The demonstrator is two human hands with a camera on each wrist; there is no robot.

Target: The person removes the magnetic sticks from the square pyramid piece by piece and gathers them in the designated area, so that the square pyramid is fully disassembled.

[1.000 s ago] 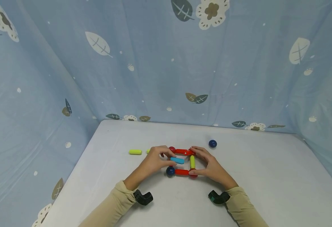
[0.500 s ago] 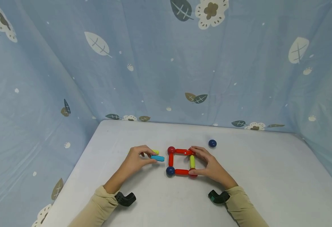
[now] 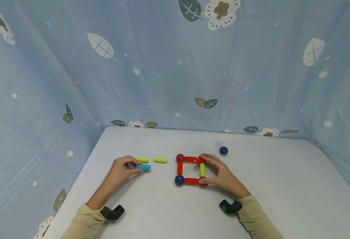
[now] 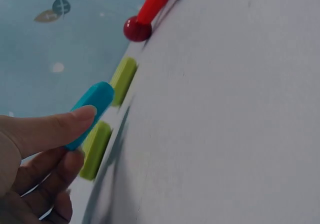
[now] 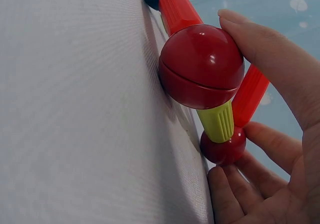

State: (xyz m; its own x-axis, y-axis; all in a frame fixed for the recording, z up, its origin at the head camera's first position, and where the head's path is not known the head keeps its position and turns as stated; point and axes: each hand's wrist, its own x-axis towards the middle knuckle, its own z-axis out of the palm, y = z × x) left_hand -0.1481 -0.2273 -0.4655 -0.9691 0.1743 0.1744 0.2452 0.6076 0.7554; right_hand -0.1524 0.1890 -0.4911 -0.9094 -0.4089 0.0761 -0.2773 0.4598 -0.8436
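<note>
My left hand (image 3: 118,171) pinches a light-blue magnetic rod (image 3: 145,167) between thumb and fingers, raised over the table in the left wrist view. Two yellow-green rods, one left (image 3: 142,160) and one right (image 3: 160,160), lie just behind it. Further right sits a square of magnetic rods and balls: red rods (image 3: 191,181) on three sides, a yellow-green rod (image 3: 202,170) on the right. Its corners are a dark-blue ball (image 3: 179,180) and red balls. My right hand (image 3: 222,176) grips the square's right side, thumb on the near red ball (image 5: 202,66), fingers against the far red ball (image 5: 223,148).
A loose dark-blue ball (image 3: 223,150) lies behind the right hand on the white table (image 3: 267,172). A blue patterned curtain (image 3: 163,66) rises along the table's back and sides. Each wrist carries a black camera mount.
My left hand has carried the light-blue rod leftward, away from the inside of the square, to in front of the yellow-green rods. My right hand has stayed on the square.
</note>
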